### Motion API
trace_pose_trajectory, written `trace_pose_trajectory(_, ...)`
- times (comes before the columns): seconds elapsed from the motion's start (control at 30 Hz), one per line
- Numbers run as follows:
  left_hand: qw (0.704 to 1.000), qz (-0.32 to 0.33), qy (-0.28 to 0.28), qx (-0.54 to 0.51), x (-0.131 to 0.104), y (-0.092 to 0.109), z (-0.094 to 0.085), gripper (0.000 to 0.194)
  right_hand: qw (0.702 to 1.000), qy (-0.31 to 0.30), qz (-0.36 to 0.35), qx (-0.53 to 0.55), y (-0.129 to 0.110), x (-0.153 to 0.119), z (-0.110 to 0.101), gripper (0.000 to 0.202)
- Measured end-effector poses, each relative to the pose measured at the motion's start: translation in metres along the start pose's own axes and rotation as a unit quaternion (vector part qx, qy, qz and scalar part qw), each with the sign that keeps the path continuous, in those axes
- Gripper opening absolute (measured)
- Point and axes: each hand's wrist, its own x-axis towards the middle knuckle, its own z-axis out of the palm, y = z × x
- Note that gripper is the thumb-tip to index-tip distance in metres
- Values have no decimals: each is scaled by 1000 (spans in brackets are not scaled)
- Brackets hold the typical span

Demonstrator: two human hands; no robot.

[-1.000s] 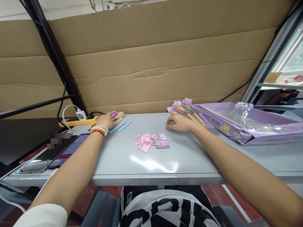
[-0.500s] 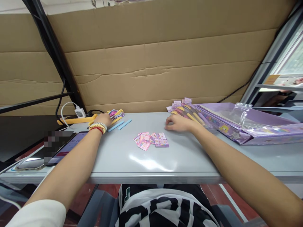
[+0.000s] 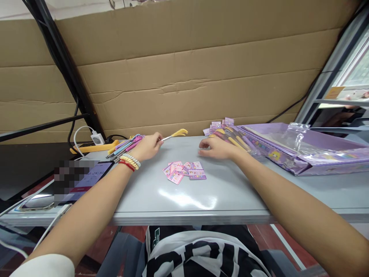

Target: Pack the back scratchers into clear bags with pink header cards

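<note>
My left hand is closed in a pinch on a thin metal stick with a yellow claw-like head, which points right above the table. Under and beside that wrist lies a bunch of sticks with coloured handles, partly hidden by the hand. My right hand lies at the table's back right, fingers loosely curved and apart from the thumb, with nothing seen in it. Just behind it are bagged yellow and brown sticks. Between the hands and nearer me, small pink and purple cards lie overlapping.
A purple box with clear plastic wrap in it stands at right. Small purple cards are by the cardboard wall. At left are a phone, a white charger with cables and a yellow bar.
My left hand has moved right from the bunch of sticks, bringing out one with a yellow head. Two blue sticks no longer lie apart on the table. My right hand has barely shifted.
</note>
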Motion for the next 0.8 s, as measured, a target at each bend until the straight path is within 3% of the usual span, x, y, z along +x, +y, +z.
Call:
trace_pose_trajectory(0.13,992,103,-54,-45,-8,27,4,23,999,13,-2,33,-7,-5,-3,36)
trace_pose_trajectory(0.33,987,131,-67,-64,-11,37,6,25,995,4,-75,72,-9,-5,-2,33)
trace_pose_trajectory(0.5,991,102,-61,-60,-8,28,6,30,995,-15,-39,92,-9,-2,-1,35)
trace_pose_trajectory(0.8,992,41,-123,-4,-9,27,8,55,988,-23,-31,150,-8,-4,-3,41)
